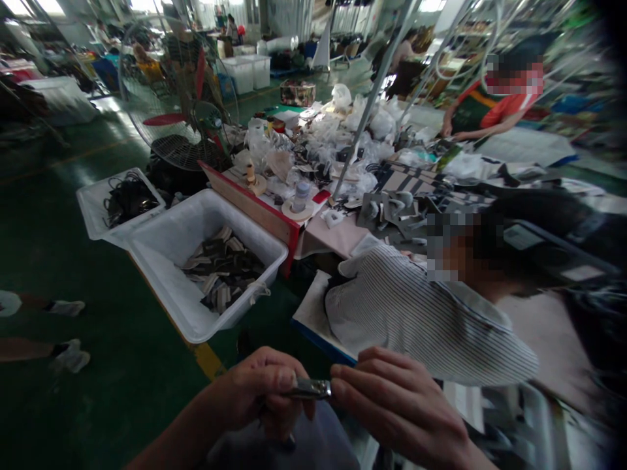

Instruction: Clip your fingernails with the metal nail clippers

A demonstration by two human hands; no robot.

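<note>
Left grip (pixel 269 388) pinches the small metal clipper (pixel 315 389), end jutting past your thumb — right grip (pixel 399 401) fingertips at that end, can't tell if holding.

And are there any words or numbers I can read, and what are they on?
No words or numbers can be read.
Small metal tool in the left hand: too small.
Pale patch by a co-worker's head: too blurred.
Fan: too blurred.

Silvery tool (pixel 313 388), white bin (pixel 169 277), green floor (pixel 110 385), grey-and-white striped shirt (pixel 416 313).
</note>
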